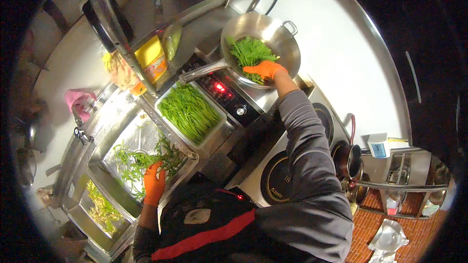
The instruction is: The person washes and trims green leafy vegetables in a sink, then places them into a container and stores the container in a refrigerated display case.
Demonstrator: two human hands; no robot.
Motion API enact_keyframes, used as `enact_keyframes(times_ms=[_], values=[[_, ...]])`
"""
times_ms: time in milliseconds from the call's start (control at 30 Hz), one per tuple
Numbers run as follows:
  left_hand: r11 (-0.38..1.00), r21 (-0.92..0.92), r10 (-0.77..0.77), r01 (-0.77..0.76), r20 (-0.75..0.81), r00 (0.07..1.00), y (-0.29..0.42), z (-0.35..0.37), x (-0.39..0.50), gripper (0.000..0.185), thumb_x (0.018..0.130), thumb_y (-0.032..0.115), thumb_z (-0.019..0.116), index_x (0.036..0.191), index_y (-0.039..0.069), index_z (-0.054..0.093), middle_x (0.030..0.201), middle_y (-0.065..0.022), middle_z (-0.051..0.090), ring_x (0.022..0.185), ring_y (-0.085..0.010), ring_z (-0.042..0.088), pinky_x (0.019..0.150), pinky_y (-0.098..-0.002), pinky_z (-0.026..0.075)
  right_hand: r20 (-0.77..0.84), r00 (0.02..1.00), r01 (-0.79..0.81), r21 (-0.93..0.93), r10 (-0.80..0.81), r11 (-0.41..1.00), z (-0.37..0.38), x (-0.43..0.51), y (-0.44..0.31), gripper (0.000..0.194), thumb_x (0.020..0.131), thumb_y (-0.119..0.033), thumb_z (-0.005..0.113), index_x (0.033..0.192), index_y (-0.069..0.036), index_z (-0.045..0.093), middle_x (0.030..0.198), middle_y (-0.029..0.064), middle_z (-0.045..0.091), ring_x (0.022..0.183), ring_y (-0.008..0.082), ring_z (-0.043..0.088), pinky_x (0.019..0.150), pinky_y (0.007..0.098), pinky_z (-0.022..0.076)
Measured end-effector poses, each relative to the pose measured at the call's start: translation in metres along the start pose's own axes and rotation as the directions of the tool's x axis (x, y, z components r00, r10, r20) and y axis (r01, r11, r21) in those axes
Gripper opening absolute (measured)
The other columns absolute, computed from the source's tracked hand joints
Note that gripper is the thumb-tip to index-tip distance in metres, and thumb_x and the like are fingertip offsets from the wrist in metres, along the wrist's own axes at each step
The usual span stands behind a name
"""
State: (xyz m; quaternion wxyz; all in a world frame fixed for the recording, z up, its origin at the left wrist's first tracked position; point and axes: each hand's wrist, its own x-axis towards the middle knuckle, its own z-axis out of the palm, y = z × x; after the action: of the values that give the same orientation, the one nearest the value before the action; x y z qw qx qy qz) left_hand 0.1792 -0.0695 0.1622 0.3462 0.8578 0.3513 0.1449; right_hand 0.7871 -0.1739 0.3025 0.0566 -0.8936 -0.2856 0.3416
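My right hand (267,69), in an orange glove, grips a bunch of feathery leafy greens (252,51) by the stems inside a steel wok (290,52). The wok sits on an induction cooker (226,91) with its lit display and knob facing me. Over the steel sink basin (128,120), my gloved left hand (154,184) has curled fingers at the edge of loose green sprigs (135,157). Whether it grips any of them is hard to see. Between the two hands stands a white tub (214,128) packed with long-stemmed greens (190,113).
A second basin (73,199) holds yellowish greens (100,208). Beyond the tub are a yellow carton (151,60) and a faucet pipe (117,18). Another induction plate (276,179) lies under my right arm. Dark pans (351,160) stand at the right.
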Motion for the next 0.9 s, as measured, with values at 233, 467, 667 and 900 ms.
enact_keyframes(times_ms=[233, 467, 667, 900], values=[[0.996, 0.062, -0.066, 0.065, 0.000, 0.998, -0.020, -0.014, -0.034, 0.029, 0.087, 0.013, 0.069, 0.115, 0.009, 0.067, 0.112, -0.0177, 0.068, 0.105, -0.0378, 0.063, 0.093, -0.0450, 0.049, -0.006, 0.998, 0.053, -0.124, -0.054, 0.991, 0.000, 0.008, -0.002, 0.054, 0.074, -0.049, 0.070, 0.101, -0.002, 0.074, 0.106, 0.0170, 0.072, 0.092, 0.0305, 0.067, 0.081, 0.0462, 0.0513], [0.989, 0.096, -0.115, 0.112, 0.030, 0.993, -0.011, -0.011, -0.064, 0.028, 0.086, 0.019, 0.071, 0.113, 0.013, 0.069, 0.111, -0.0151, 0.070, 0.101, -0.0364, 0.066, 0.092, -0.0462, 0.050, 0.055, 0.981, 0.196, -0.296, -0.188, 0.935, -0.003, 0.010, 0.020, 0.045, 0.088, -0.043, 0.058, 0.108, -0.006, 0.074, 0.123, 0.0170, 0.069, 0.110, 0.0348, 0.065, 0.093, 0.0461, 0.0488], [0.988, 0.137, -0.085, 0.076, 0.062, 0.994, -0.006, -0.008, -0.075, 0.027, 0.086, 0.018, 0.070, 0.112, 0.010, 0.069, 0.107, -0.0150, 0.070, 0.098, -0.0364, 0.066, 0.088, -0.0459, 0.051, 0.001, 0.987, 0.154, -0.338, -0.164, 0.929, 0.007, -0.006, 0.012, 0.055, 0.091, -0.051, 0.061, 0.119, -0.005, 0.071, 0.126, 0.0174, 0.067, 0.114, 0.0343, 0.064, 0.099, 0.0433, 0.0470], [0.981, 0.180, -0.093, 0.077, 0.087, 0.992, -0.003, 0.003, -0.081, 0.029, 0.086, 0.021, 0.070, 0.112, 0.009, 0.070, 0.108, -0.0171, 0.070, 0.098, -0.0374, 0.066, 0.086, -0.0464, 0.053, -0.023, 0.974, 0.207, -0.299, -0.224, 0.932, -0.013, 0.009, 0.033, 0.050, 0.090, -0.048, 0.062, 0.110, -0.004, 0.074, 0.117, 0.0180, 0.071, 0.106, 0.0358, 0.067, 0.092, 0.0492, 0.0508]])
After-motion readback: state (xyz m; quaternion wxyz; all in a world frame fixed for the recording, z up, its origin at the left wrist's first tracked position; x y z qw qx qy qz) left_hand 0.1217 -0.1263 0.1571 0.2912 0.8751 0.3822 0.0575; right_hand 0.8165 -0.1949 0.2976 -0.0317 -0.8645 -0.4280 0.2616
